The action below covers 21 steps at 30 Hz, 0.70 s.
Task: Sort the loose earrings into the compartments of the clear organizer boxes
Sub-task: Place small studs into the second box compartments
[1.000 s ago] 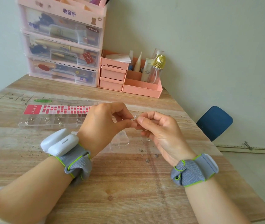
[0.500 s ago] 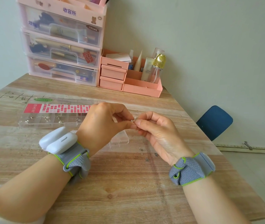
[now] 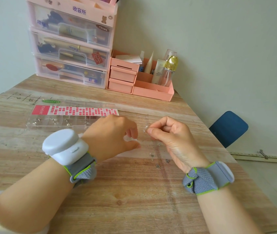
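Observation:
My right hand [image 3: 171, 137] pinches a tiny silver earring [image 3: 144, 130] between thumb and forefinger, above the table. My left hand [image 3: 112, 137] sits just left of it, fingers loosely curled, thumb and fingertips apart, nothing plainly held. It hovers over the corner of a small clear organizer box [image 3: 130, 139], mostly hidden by both hands. A long clear organizer box [image 3: 38, 124] with a pink sticker lies at the left; several earrings [image 3: 54, 120] sit in its near compartments. Several loose earrings [image 3: 158, 165] lie on the wood between my wrists.
A pink-and-clear drawer tower [image 3: 70, 44] and a pink desk organizer [image 3: 153, 92] holding a gold-capped bottle [image 3: 171, 65] stand at the back against the wall. A blue chair [image 3: 228, 127] is beyond the table's right edge [image 3: 218, 141].
Both hands pinched the earring together before. Now my left hand has let go and dropped slightly left and down, while my right hand keeps the earring.

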{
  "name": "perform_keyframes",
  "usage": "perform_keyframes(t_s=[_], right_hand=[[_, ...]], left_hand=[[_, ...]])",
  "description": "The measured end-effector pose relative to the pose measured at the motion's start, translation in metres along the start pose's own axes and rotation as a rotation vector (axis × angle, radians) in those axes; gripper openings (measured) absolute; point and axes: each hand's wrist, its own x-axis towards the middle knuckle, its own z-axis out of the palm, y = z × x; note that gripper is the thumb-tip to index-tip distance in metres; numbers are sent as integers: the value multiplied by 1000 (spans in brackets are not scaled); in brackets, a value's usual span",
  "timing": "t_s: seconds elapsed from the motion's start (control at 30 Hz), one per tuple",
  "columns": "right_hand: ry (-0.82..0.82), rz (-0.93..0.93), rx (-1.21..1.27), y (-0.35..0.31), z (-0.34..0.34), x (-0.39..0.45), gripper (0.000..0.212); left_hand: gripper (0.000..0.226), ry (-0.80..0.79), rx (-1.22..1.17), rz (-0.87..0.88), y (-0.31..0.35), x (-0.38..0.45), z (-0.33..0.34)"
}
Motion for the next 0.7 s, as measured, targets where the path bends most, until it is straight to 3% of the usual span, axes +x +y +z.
perform_keyframes(t_s=[0.17, 0.5, 0.7], right_hand=[[-31, -24, -116, 1, 0, -3, 16], [-68, -213, -596, 12, 18, -4, 9], [-53, -188, -597, 11, 16, -3, 12]], left_hand=[[8, 89, -134, -91, -6, 4, 0], [11, 103, -248, -204, -11, 8, 1], [11, 100, -257, -199, -11, 7, 1]])
